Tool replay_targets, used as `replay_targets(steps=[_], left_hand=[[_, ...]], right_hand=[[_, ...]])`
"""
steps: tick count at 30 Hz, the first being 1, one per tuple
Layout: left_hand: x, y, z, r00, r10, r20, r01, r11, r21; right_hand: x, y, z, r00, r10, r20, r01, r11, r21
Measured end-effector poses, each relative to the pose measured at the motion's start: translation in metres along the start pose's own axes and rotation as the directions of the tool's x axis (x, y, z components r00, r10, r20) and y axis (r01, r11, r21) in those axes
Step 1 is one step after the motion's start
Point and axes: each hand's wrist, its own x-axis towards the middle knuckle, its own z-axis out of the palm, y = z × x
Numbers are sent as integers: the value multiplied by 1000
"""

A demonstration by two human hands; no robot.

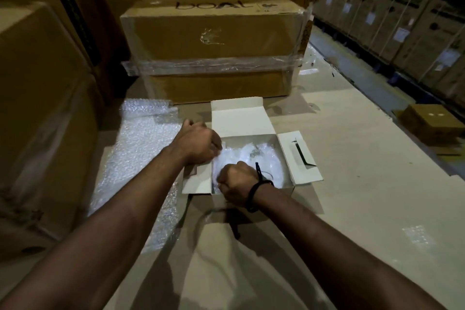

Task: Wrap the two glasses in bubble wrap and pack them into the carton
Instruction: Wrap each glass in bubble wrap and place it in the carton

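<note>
A small white carton [286,158] stands open on the flat cardboard in front of me, lid flap up at the back and side flaps spread. Inside lie glasses wrapped in bubble wrap [259,156]; how many bundles there are I cannot tell. My left hand [201,142] reaches over the carton's left edge, its fingers curled down onto the wrapped bundle. My right hand [237,180], with a black cord at the wrist, is curled into a fist and grips the wrap at the carton's near left corner.
A sheet of loose bubble wrap [141,148] lies to the left of the carton. A large taped brown box [214,45] stands just behind it. Tall boxes rise on the left; a small brown box [432,123] and stacked cartons are at the right.
</note>
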Motion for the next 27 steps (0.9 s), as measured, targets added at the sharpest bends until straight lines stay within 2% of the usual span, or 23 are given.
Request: replay_targets(steps=[4,7,10,14,17,22,25,27], left_hand=[[6,16,-5,999,-34,-30,40,976,213],[10,21,-7,997,-60,-45,71,945,318],[9,17,-4,998,-55,-23,60,946,320],[7,7,-1,999,-15,34,5,959,283],[6,8,-5,998,-34,61,16,962,272],[12,18,-10,996,-57,64,37,961,275],[16,21,-9,992,-91,82,60,945,323],[16,23,-10,993,-60,103,19,932,362]], right_hand=[[3,-8,-7,996,47,-78,-55,993,-107],[4,-9,-5,984,113,-138,-111,994,21],[4,-10,-2,981,138,-136,-119,983,138],[-2,6,-5,998,-17,-56,21,997,68],[-10,15,-10,998,-64,-1,64,998,9],[-3,6,-14,989,-72,127,86,990,-110],[2,-2,-19,976,-21,216,64,978,-196],[5,-6,-22,968,3,249,55,973,-225]])
